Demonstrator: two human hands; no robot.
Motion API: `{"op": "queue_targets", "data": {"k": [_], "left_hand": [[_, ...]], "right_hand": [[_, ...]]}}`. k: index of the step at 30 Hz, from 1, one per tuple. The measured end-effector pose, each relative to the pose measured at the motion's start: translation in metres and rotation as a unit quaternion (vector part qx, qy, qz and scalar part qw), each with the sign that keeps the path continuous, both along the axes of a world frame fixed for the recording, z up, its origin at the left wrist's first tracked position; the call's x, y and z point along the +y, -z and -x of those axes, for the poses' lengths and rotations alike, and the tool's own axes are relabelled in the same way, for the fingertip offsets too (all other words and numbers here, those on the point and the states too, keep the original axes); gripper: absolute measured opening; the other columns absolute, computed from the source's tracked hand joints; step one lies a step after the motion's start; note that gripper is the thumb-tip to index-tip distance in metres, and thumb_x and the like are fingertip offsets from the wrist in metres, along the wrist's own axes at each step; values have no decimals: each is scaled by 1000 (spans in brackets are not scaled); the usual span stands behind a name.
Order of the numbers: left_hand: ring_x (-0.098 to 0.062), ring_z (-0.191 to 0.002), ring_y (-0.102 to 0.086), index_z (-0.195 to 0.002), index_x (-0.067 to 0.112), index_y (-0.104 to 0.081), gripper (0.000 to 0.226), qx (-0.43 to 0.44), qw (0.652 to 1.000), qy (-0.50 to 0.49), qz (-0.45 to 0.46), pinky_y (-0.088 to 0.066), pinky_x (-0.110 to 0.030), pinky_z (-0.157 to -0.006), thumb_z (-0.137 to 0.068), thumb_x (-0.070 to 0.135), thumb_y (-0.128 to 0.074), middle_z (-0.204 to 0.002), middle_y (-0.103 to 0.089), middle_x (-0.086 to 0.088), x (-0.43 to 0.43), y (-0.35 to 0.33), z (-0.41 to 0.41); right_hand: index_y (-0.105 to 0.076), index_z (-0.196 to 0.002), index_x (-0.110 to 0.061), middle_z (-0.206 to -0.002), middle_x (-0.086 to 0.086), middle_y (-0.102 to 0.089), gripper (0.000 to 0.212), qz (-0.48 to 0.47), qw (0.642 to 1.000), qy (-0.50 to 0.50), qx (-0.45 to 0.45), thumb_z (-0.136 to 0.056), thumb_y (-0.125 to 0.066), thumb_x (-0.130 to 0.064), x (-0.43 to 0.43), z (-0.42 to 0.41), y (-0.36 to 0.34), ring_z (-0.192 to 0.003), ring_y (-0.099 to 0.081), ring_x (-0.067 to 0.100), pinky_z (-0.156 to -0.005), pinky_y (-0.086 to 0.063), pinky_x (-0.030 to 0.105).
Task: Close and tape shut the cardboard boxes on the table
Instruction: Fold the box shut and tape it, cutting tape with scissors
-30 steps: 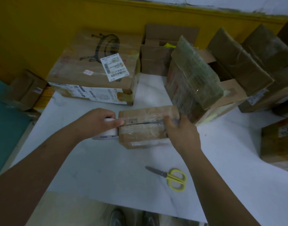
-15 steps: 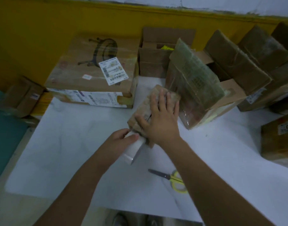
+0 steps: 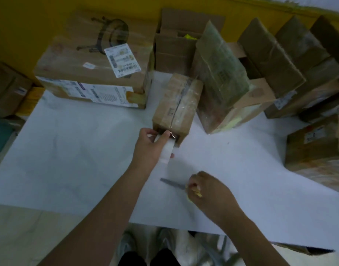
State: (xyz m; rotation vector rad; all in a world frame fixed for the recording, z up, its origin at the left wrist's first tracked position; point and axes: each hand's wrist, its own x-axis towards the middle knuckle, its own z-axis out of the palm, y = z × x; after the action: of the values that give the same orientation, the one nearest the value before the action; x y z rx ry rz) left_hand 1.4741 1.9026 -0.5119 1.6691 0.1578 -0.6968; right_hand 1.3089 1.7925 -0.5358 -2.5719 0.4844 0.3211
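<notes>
A small cardboard box [image 3: 177,104] lies on the white table [image 3: 78,150], its long side pointing away from me, with clear tape along its top seam. My left hand [image 3: 149,150] grips a white roll of tape [image 3: 167,150] against the box's near end. My right hand [image 3: 208,191] is down at the yellow-handled scissors [image 3: 174,184], fingers curled on the handles; the grey blades stick out to the left.
A large labelled box [image 3: 92,60] sits at the back left. An open box [image 3: 176,45] stands behind the small one. A tape-wrapped box [image 3: 220,77] leans at its right, with several more boxes [image 3: 279,60] beyond. Another box [image 3: 316,148] sits at the right edge.
My right hand left the top of the small box and dropped to the scissors. The box now lies lengthwise away from me, and my left hand holds the tape roll at its near end.
</notes>
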Motion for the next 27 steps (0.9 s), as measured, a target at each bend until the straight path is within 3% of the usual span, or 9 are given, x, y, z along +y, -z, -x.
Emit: {"op": "queue_targets", "data": {"k": [3, 6, 10, 15, 17, 20, 22, 24, 27], "left_hand": [[-28, -57, -71, -116, 9, -42, 37, 21, 999, -13, 23, -51, -25, -44, -90, 17, -68, -110, -67, -11, -5, 1, 3], [-32, -61, -72, -118, 12, -42, 36, 28, 999, -7, 44, -53, -28, -47, -91, 9, -65, -112, -66, -14, -7, 2, 10], [-35, -69, -73, -116, 11, -45, 35, 32, 998, -6, 53, -58, -34, -55, -90, 15, -69, -111, -68, -16, -7, 1, 12], [-32, -65, -73, -108, 9, -47, 28, 52, 998, -10, 44, -60, -37, -57, -91, 13, -68, -88, -75, -19, -8, -9, 6], [-30, -62, -72, -106, 6, -51, 20, 51, 998, -13, 37, -56, -31, -51, -93, 12, -66, -81, -74, -19, -10, -13, 7], [-29, -61, -72, -104, 4, -56, 14, 56, 998, -7, 29, -56, -31, -55, -95, 12, -63, -84, -74, -22, -14, -17, 7], [-25, -57, -70, -103, 6, -56, 12, 61, 998, 11, 29, -54, -31, -56, -95, 14, -62, -85, -75, -19, -12, -19, 5], [-16, -51, -67, -104, 7, -58, 11, 59, 997, 32, 24, -51, -23, -48, -96, 14, -61, -71, -75, -5, -6, -20, 5], [-13, -51, -65, -115, 0, -60, 23, 78, 995, 39, 46, -51, -22, -45, -96, 12, -60, -64, -72, 0, 1, -20, 6]], "right_hand": [[-57, -100, -17, -92, -15, -39, 12, -51, 998, -14, 18, -92, -62, -25, -2, 23, 10, -73, -47, 0, -65, -41, 10], [-53, -110, -20, -105, -6, -47, 12, -23, 999, 32, 35, -97, -53, -22, -1, 32, 17, -82, -59, 13, -72, -51, 28], [-53, -107, -25, -102, -8, -50, 17, 3, 994, 101, 40, -99, -51, -40, 7, 30, 21, -88, -60, 13, -71, -49, 27], [-52, -102, -29, -96, -9, -60, 22, 78, 990, 115, 40, -99, -44, -49, 5, 28, 13, -83, -63, 13, -67, -48, 29], [-52, -96, -26, -82, -8, -65, 26, 19, 983, 185, 10, -98, -47, -51, -3, 28, 4, -72, -62, 11, -60, -43, 29], [-61, -83, -25, -67, -9, -70, 27, -186, 938, 287, -48, -92, -59, -50, -18, 22, -18, -49, -55, 2, -53, -38, 23], [-66, -81, -29, -66, -12, -71, 20, -219, 945, 241, -34, -91, -62, -46, -28, 15, -32, -50, -57, -1, -52, -38, 16], [-67, -79, -35, -68, -13, -71, 15, -196, 968, 154, -3, -91, -63, -42, -37, 6, -38, -60, -60, -6, -54, -39, 11], [-66, -87, -35, -81, -13, -68, 21, -167, 982, 67, 55, -89, -59, -54, -46, -6, -40, -76, -61, -1, -67, -45, 14]]}}
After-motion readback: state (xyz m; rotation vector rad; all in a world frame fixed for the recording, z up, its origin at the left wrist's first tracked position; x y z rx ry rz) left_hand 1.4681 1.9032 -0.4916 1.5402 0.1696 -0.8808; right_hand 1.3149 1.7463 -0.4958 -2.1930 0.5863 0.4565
